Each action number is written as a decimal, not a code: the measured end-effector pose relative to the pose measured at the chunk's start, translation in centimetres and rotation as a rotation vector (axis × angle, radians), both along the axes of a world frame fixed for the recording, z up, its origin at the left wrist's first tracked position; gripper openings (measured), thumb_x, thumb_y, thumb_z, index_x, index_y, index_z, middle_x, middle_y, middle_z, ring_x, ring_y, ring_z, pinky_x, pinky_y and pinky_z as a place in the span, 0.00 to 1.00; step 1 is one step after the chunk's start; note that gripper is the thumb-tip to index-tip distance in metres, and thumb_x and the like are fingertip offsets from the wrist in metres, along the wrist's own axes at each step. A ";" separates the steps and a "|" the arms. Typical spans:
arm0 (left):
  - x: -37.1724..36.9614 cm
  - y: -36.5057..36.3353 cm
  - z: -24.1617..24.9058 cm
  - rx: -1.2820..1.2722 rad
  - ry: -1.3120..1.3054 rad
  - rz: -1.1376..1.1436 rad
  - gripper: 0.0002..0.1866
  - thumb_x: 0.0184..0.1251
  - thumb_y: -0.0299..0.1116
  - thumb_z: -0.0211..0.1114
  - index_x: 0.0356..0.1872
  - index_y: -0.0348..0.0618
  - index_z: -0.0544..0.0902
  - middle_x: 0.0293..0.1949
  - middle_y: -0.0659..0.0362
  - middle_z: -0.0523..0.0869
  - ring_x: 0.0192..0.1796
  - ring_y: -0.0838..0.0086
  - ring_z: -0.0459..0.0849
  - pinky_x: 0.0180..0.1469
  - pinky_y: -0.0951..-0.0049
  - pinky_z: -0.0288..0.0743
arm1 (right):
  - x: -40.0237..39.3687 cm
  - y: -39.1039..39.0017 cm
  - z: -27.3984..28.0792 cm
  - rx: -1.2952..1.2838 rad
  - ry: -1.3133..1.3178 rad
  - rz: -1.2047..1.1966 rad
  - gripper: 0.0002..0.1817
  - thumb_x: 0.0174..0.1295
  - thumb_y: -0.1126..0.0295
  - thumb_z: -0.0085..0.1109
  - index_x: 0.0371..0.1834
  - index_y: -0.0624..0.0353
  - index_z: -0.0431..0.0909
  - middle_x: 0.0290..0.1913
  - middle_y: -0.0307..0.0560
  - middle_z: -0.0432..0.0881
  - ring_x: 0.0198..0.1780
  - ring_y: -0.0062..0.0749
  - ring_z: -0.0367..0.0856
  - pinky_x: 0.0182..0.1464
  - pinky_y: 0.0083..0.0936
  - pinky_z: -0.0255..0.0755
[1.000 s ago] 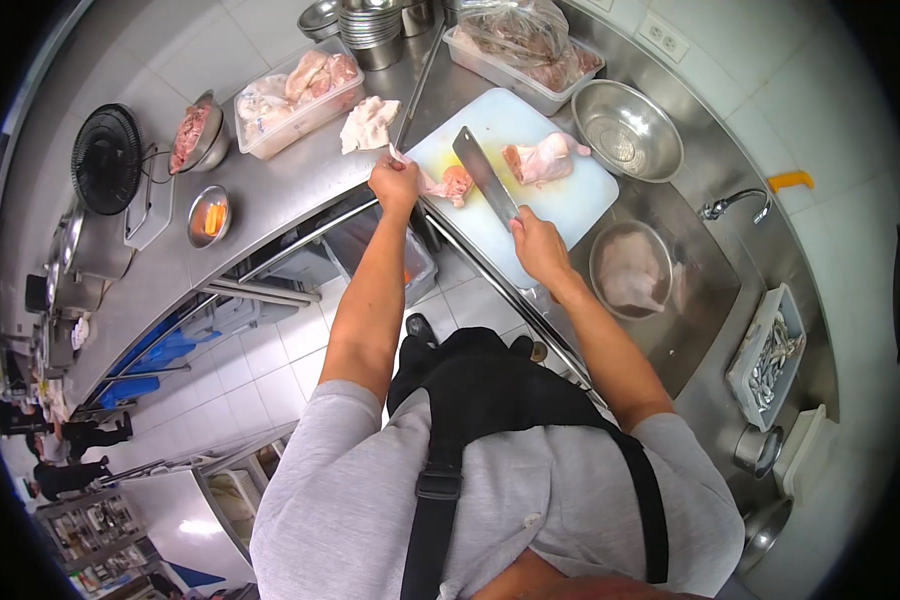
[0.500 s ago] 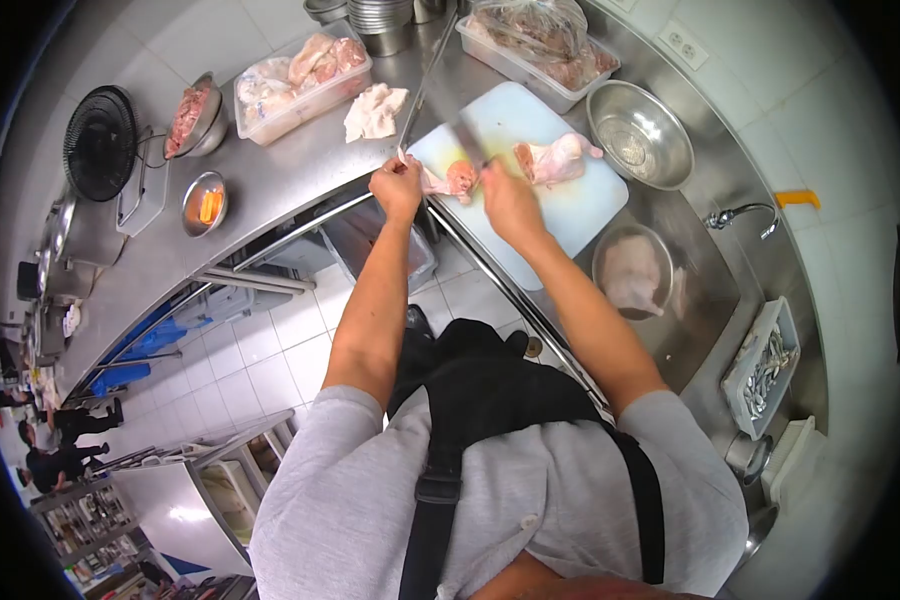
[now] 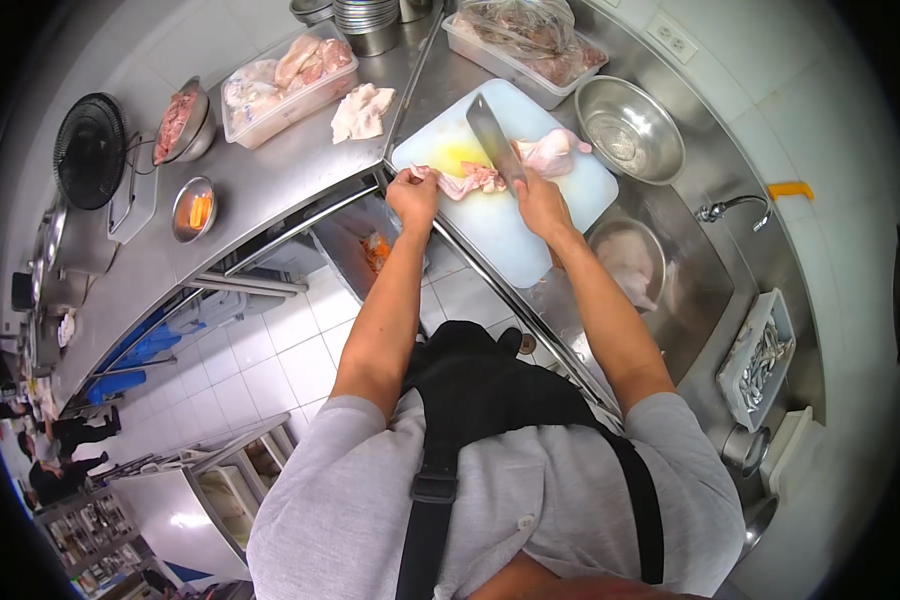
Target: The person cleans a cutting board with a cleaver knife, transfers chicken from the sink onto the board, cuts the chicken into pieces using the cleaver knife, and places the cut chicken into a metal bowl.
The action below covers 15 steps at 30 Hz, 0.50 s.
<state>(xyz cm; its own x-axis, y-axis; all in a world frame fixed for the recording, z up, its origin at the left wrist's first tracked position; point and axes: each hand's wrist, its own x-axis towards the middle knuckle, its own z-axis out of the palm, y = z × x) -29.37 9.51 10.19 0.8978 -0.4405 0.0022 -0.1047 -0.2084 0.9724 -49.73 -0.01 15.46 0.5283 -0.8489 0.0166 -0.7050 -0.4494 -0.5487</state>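
Note:
My right hand (image 3: 544,207) is closed round the handle of a cleaver (image 3: 490,137), its broad blade angled across the white cutting board (image 3: 516,255). Pinched in my left hand (image 3: 413,198), at the board's left edge, is the end of a raw chicken piece (image 3: 467,182). The rest of that piece stretches over the board towards the blade, with pinkish flesh near the cleaver. Just right of the blade lies a chicken leg (image 3: 553,153) with its skin on. Yellowish stains mark the board between the two pieces.
Left of the board are a heap of pale chicken skin (image 3: 363,112), a tub of chicken (image 3: 290,95) and a small bowl (image 3: 193,210). On the right stand a steel bowl (image 3: 630,130), a bowl with chicken (image 3: 625,262) and a tap (image 3: 735,210). Below is a bin (image 3: 342,250).
The cleaver, blurred before, now shows clearly, its blade further right. Both hands have shifted slightly right in view, and the held chicken piece lies more stretched out.

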 end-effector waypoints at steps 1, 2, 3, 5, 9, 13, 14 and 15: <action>-0.1 0.1 -0.4 -0.025 0.009 0.002 0.10 0.59 0.28 0.77 0.39 0.33 0.90 0.29 0.56 0.92 0.29 0.76 0.89 0.35 0.73 0.83 | 0.3 0.4 1.1 -0.037 -0.041 0.006 0.17 0.77 0.63 0.52 0.55 0.67 0.77 0.43 0.72 0.86 0.48 0.70 0.85 0.50 0.57 0.77; -0.1 0.3 -0.6 -0.049 0.019 0.006 0.10 0.59 0.28 0.77 0.39 0.32 0.90 0.30 0.56 0.92 0.29 0.76 0.89 0.35 0.73 0.83 | 0.7 0.8 2.9 -0.042 -0.112 -0.006 0.16 0.78 0.63 0.51 0.54 0.67 0.77 0.42 0.72 0.86 0.46 0.70 0.85 0.48 0.57 0.77; 0.1 0.4 -0.6 -0.025 0.024 0.008 0.10 0.60 0.28 0.77 0.39 0.33 0.90 0.30 0.56 0.92 0.29 0.77 0.88 0.35 0.73 0.82 | 1.2 1.2 5.1 -0.046 -0.183 -0.019 0.16 0.78 0.63 0.50 0.54 0.67 0.77 0.40 0.72 0.86 0.45 0.70 0.85 0.46 0.57 0.77; 0.6 0.1 -1.3 -0.013 0.045 0.006 0.09 0.60 0.27 0.77 0.39 0.33 0.90 0.29 0.56 0.91 0.29 0.77 0.88 0.35 0.73 0.82 | 2.1 1.6 7.7 -0.125 -0.312 -0.025 0.14 0.79 0.64 0.49 0.53 0.65 0.76 0.35 0.70 0.85 0.40 0.70 0.85 0.40 0.56 0.76; 0.6 0.3 -1.4 -0.051 0.065 0.000 0.09 0.60 0.27 0.77 0.38 0.33 0.90 0.28 0.57 0.91 0.29 0.77 0.88 0.35 0.72 0.82 | 3.0 0.7 -0.2 -0.092 -0.085 -0.047 0.17 0.79 0.63 0.49 0.57 0.66 0.76 0.39 0.71 0.86 0.44 0.70 0.85 0.47 0.59 0.76; 0.3 1.9 1.4 0.005 0.021 0.039 0.08 0.60 0.27 0.77 0.37 0.34 0.89 0.28 0.57 0.91 0.29 0.77 0.88 0.35 0.74 0.81 | 0.9 0.1 -3.1 0.041 0.093 -0.036 0.21 0.79 0.62 0.49 0.63 0.68 0.74 0.45 0.73 0.87 0.50 0.69 0.86 0.54 0.59 0.77; 0.2 2.4 1.5 0.003 0.040 0.029 0.08 0.60 0.27 0.77 0.37 0.34 0.89 0.28 0.57 0.91 0.30 0.77 0.88 0.35 0.74 0.81 | 0.9 0.8 -2.1 0.064 0.099 -0.033 0.21 0.78 0.62 0.49 0.63 0.68 0.74 0.45 0.73 0.86 0.50 0.69 0.85 0.53 0.59 0.77; 0.3 2.5 1.7 -0.008 0.053 0.019 0.08 0.60 0.27 0.77 0.37 0.34 0.89 0.28 0.57 0.91 0.30 0.78 0.88 0.35 0.74 0.81 | 1.4 1.0 -0.9 0.078 0.099 -0.030 0.21 0.78 0.63 0.49 0.63 0.68 0.73 0.45 0.74 0.86 0.50 0.69 0.85 0.53 0.58 0.77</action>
